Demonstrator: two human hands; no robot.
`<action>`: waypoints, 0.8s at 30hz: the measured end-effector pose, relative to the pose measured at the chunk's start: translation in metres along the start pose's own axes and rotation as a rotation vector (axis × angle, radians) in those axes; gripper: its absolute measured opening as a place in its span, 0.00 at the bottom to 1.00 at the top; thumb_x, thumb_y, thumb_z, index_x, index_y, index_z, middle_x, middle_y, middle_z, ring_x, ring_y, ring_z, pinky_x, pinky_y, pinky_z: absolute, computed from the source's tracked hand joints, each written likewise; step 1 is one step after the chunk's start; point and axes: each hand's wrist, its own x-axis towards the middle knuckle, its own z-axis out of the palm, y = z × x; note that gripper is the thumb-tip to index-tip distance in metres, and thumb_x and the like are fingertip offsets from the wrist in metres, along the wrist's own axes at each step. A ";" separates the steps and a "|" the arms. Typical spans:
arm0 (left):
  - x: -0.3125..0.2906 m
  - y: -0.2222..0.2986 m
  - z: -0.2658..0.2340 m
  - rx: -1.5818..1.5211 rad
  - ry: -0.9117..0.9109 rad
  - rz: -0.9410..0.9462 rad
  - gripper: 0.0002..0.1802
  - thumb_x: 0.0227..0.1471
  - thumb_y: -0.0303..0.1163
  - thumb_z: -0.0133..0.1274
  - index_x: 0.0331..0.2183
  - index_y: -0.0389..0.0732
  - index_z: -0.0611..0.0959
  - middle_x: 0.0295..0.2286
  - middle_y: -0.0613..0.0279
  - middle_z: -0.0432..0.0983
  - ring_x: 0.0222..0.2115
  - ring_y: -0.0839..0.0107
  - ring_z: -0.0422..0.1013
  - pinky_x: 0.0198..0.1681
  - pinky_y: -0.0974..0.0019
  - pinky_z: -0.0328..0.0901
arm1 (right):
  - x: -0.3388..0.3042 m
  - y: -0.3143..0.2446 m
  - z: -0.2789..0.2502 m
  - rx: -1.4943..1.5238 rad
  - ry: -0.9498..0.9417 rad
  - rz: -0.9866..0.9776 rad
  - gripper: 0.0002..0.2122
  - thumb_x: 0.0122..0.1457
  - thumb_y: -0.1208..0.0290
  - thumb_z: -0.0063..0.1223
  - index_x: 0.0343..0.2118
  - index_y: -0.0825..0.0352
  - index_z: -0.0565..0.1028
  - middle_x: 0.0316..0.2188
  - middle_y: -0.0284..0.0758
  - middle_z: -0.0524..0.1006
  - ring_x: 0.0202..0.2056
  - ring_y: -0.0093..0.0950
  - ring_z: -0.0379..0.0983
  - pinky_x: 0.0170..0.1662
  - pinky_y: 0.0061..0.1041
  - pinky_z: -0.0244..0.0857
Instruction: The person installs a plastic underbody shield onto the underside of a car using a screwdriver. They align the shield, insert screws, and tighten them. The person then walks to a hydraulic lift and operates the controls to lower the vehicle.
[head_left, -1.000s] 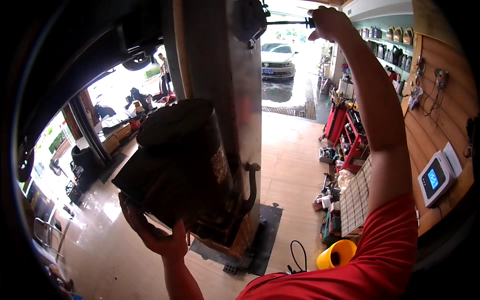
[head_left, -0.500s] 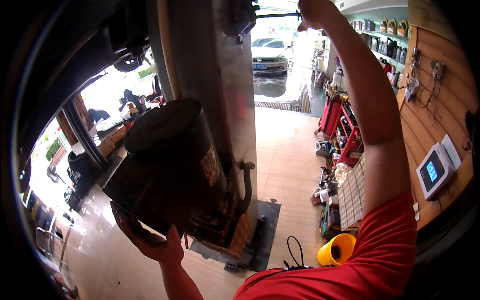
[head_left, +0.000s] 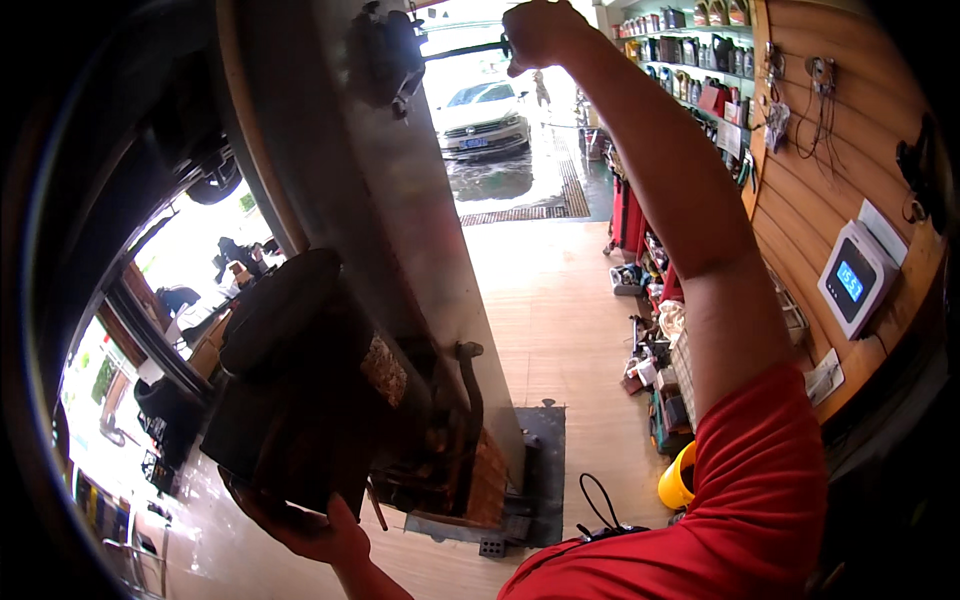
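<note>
My left hand is at the lower end of a dark box-shaped unit with a rounded cylinder on top, fixed beside a grey metal post. Its fingers curl under the unit's bottom edge and the thumb lies against the near side; shadow hides part of the grip. High up, my raised right hand is closed round the end of a thin dark lever. That lever reaches across to a dark mechanism on the upper post.
A bent pipe stands by the post's base. To the right are a yellow bucket, a red tool cart, loose tools and a wooden wall. Beyond the doorway stands a white car. Dark vehicle parts overhang the left.
The view has shifted, so the post, car and lever sit further left and lower. Both hands keep their holds, the right on the lever and the left under the box-shaped unit.
</note>
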 end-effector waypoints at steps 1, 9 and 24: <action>-0.003 -0.001 0.000 -0.015 0.008 -0.030 0.54 0.40 0.51 0.62 0.60 0.37 0.54 0.59 0.46 0.49 0.57 0.51 0.54 0.57 0.53 0.54 | -0.004 -0.002 -0.001 -0.007 0.001 0.000 0.15 0.44 0.63 0.61 0.34 0.66 0.78 0.28 0.40 0.79 0.33 0.36 0.77 0.39 0.36 0.69; -0.006 -0.008 -0.004 -0.065 0.023 -0.037 0.54 0.41 0.49 0.62 0.60 0.35 0.52 0.59 0.45 0.48 0.58 0.51 0.53 0.58 0.53 0.51 | -0.043 -0.034 -0.005 -0.021 0.002 0.107 0.13 0.44 0.59 0.62 0.28 0.64 0.80 0.25 0.37 0.79 0.31 0.33 0.78 0.38 0.34 0.71; -0.010 -0.023 -0.012 -0.257 -0.115 0.110 0.55 0.47 0.51 0.57 0.60 0.32 0.44 0.59 0.35 0.40 0.60 0.44 0.44 0.60 0.49 0.45 | -0.029 0.004 0.104 -0.121 0.278 -0.101 0.13 0.42 0.57 0.63 0.21 0.62 0.76 0.24 0.36 0.73 0.29 0.35 0.72 0.33 0.34 0.66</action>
